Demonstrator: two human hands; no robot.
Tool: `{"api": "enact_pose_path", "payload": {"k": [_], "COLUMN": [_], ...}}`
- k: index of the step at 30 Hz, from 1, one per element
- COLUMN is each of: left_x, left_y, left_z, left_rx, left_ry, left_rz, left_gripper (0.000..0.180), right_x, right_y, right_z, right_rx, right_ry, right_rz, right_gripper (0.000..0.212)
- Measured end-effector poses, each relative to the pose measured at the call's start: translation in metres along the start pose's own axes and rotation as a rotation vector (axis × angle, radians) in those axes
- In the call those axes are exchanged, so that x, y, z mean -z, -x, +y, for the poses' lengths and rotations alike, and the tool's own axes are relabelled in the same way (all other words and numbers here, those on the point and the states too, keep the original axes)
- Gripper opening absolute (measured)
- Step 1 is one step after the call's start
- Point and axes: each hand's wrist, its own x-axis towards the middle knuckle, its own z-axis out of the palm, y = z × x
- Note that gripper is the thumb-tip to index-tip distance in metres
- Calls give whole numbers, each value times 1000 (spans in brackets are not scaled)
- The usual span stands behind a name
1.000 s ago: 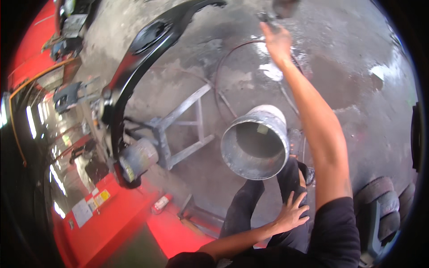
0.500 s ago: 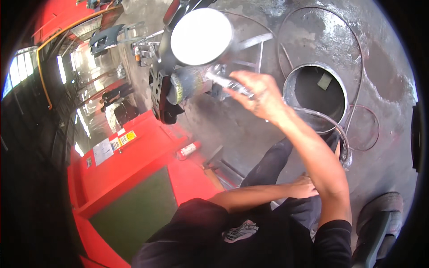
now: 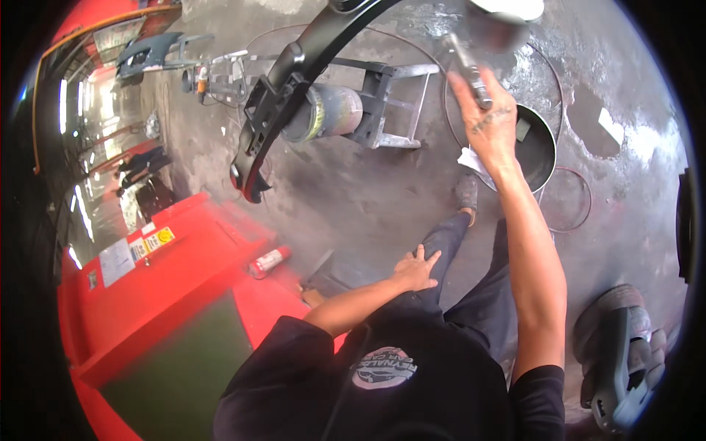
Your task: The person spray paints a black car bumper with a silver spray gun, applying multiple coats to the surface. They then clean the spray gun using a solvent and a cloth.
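Note:
My right hand (image 3: pixel 489 121) is raised, its fingers wrapped round the silver handle of a spray gun (image 3: pixel 467 66). On the gun sits a cup with a white round top (image 3: pixel 518 7), blurred by motion and partly cut off by the upper edge. To the left of the gun a curved black car bumper (image 3: pixel 294 77) stands apart from it. My left hand (image 3: pixel 416 272) lies on my thigh with fingers spread, holding nothing.
A metal stand (image 3: pixel 401 141) and a stained bucket (image 3: pixel 342 110) are behind the bumper. An open drum (image 3: pixel 553 158) stands beyond my right wrist, near a thin hose (image 3: pixel 588 195). Left are a red cabinet (image 3: pixel 176 275) and a red-and-white cylinder (image 3: pixel 269 261); grey plastic parts (image 3: pixel 625 389) lie lower right.
My right hand has swung the spray gun up and to the right, away from the bumper's left end. My left hand has shifted left and forward along my thigh. The view has turned.

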Motion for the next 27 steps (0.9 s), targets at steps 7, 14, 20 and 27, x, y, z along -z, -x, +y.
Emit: {"api": "enact_pose_path", "payload": {"k": [7, 14, 20, 27], "left_x": [-29, -174, -157, -244], "left_y": [2, -41, 53, 99], "left_z": [-2, -23, 9, -67], "left_rx": [-21, -85, 38, 226], "left_ry": [15, 221, 285, 561], "left_rz": [3, 332, 138, 228], "left_gripper": [96, 88, 79, 72], "right_x": [-74, -157, -136, -96], "right_y": [87, 204, 203, 149], "right_z": [-48, -113, -117, -72], "right_rx": [196, 131, 139, 122], "right_ry": [-30, -212, -86, 202], "right_rz": [-212, -775, -609, -93], "right_gripper": [25, 29, 28, 28]}}
